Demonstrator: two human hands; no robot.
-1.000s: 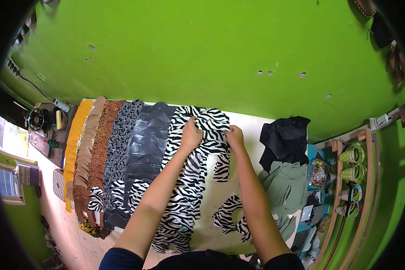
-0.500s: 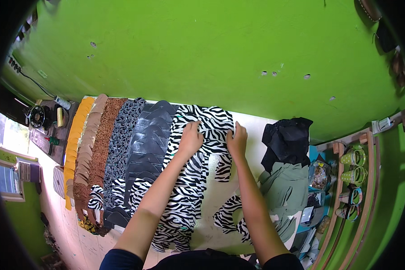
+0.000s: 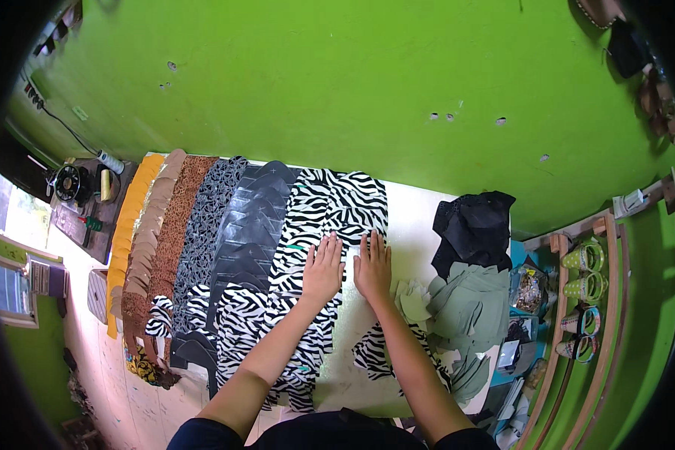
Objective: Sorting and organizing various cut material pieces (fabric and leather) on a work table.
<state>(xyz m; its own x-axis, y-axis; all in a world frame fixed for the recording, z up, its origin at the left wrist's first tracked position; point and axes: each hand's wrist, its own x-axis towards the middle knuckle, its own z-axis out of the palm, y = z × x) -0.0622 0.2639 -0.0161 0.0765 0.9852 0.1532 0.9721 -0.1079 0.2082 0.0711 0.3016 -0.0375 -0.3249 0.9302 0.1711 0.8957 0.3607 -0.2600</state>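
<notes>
Both hands, left [image 3: 322, 270] and right [image 3: 373, 266], press flat, seemingly gripping nothing, on zebra-print pieces [image 3: 330, 206].

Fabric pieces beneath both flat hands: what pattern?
Black-and-white zebra-striped fabric pieces, head view.

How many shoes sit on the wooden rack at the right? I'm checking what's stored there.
4 show clearly: two green shoes on the upper part of the wooden rack, two lighter ones below. More may be hidden past the picture's dark rim.
</notes>
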